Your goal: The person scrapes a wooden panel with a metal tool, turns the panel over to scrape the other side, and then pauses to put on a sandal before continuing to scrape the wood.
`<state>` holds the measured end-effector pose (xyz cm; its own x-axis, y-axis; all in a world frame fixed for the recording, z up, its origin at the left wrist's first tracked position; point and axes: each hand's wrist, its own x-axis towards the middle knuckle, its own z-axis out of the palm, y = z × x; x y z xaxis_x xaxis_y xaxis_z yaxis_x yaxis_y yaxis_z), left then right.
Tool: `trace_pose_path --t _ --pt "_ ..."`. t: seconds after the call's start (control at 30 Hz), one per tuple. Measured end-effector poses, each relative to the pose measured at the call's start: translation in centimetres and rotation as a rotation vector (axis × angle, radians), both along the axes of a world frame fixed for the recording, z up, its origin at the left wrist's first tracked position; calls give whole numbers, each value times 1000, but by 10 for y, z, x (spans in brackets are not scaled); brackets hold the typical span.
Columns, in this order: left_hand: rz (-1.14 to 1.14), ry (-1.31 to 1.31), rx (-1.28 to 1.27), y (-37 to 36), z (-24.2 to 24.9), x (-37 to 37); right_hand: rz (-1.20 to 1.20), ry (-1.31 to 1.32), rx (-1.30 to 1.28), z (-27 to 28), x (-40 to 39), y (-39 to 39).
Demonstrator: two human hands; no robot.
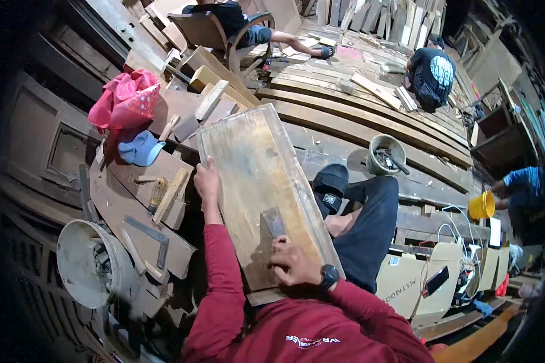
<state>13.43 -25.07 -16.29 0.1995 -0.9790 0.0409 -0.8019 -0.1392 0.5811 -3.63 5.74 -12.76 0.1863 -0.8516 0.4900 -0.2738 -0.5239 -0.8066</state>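
Wooden panel (254, 163): rectangular, pale brown, raised rims along its long edges; grey-dark smudges toward the far end. Lies slanted across the lap, left-hand fingers (210, 164) at its left edge. Scraper blade (274, 222): flat, grey, dull; lies over the panel's nearer half, just beyond right-hand fingers (281, 241), which grip its near end.

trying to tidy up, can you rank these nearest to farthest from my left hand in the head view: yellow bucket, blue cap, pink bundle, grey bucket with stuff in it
From the left hand:
1. blue cap, left side
2. pink bundle, left, just beyond the cap
3. grey bucket, right, past the board
4. yellow bucket, far right, by another person's hand
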Motion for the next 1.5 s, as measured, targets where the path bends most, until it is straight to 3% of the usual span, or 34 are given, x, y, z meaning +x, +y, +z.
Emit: trace_pose_path --t 0.13,0.2,0.37,0.53,0.6,0.67,0.73,0.77,0.87,0.9,1.0,1.07,1.13,1.27,1.3,1.37,1.5 --pt "6 -18 4 9 0 -9 -125 -44 74 -6 1 -30" --pt "0 4 -85 -3 -5 -6 -94 -33 60 -2 1 -17" --pt "67 -115 -5 -15 8 -35 -68 -6 79 -4 -1 -1" --pt "120 -54 -176 0 0 -44 -115 33 86 4 -5 1" --pt "128 -56 -169 7 -3 -44 24 73 166 3 -7 16" --pt "121 -89 -137 16 -13 -41 -119 110 115 -4 2 12" --pt "131 -97 -138 15 5 -49 -101 71 124 -11 2 -8" --pt "44 -112 -108 25 19 -49 -98 83 135 -9 1 -12" --pt "-159 -359 -434 13 -9 -45 -69 52 104 -6 4 6" --pt "-324 -241 -359 18 8 -43 -48 62 100 -5 2 7" --pt "-488 -289 -330 26 22 -48 -43 14 163 -9 0 -4" --pt "-419 -309 -200 15 25 -59 -75 15 155 -5 -7 -15" --pt "-351 -384 37 11 60 -79 -131 42 122 3 -2 -7" --pt "-338 -103 -347 14 20 -113 -68 29 148 1 -9 4" --pt "-412 -231 -344 19 13 -114 -105 2 157 -3 -7 1" --pt "-460 -188 -351 20 8 -112 -170 -40 148 -5 -8 -16" --pt "-495 -172 -372 16 17 -101 -74 -11 142 1 -7 22"
